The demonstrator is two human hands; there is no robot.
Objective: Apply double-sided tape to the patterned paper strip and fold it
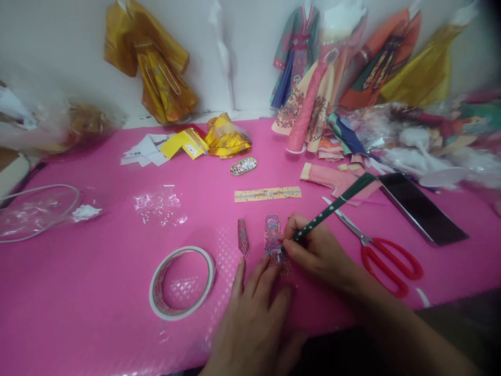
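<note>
A long dark green pen-like tool with pale spots (pixel 332 206) is pinched in my right hand (pixel 315 250), its lower end down at a small patterned blue and pink piece (pixel 273 230). My left hand (pixel 254 308) lies flat on the pink table with its fingers spread, fingertips at the lower edge of that piece. A dark red pointed piece (pixel 243 237) lies just beyond my left fingertips. Farther back is a beige patterned strip (pixel 268 194). What the tool's tip touches is too small to make out.
A tape roll (pixel 155 284) lies left on the pink table (pixel 105 271). Red-handled scissors (pixel 367 240) and a black phone (pixel 426 209) lie right. Behind are a glittery oval (pixel 243 166), yellow fabric (pixel 227 137), plastic bags and several small dresses against the wall.
</note>
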